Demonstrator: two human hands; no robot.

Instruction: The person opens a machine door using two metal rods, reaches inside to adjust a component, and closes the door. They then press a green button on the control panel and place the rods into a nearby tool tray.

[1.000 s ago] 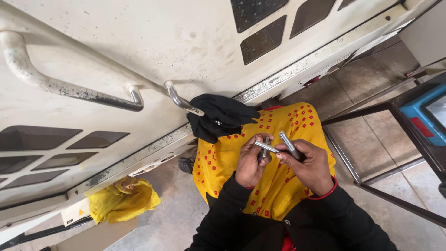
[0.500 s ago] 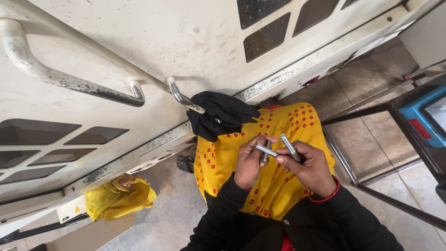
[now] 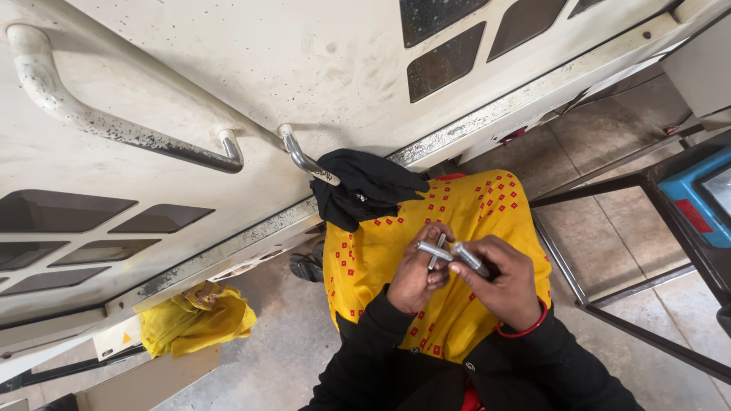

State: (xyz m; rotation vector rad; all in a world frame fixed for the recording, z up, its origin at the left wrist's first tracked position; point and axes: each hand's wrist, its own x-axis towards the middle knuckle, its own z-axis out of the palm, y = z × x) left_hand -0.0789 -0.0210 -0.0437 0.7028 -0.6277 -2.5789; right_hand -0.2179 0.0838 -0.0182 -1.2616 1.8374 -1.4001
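My left hand (image 3: 415,274) and my right hand (image 3: 502,285) meet over my lap, which is covered by yellow cloth with red dots (image 3: 449,221). Between them I hold small silver metal rods (image 3: 449,253) that cross each other; the left fingers pinch the short cross piece, the right fingers grip the longer rod. A red bangle sits on my right wrist. Both sleeves are black.
A large dirty white machine panel (image 3: 289,84) with dark vents fills the upper view, with a grey handle bar (image 3: 106,125) and a metal hook (image 3: 304,161) holding black cloth (image 3: 365,186). A crumpled yellow rag (image 3: 194,320) lies on the concrete floor at left. A dark metal frame (image 3: 609,304) and blue box (image 3: 697,194) stand right.
The view has shifted slightly. My hands stay together on the metal rods with only small finger movement.
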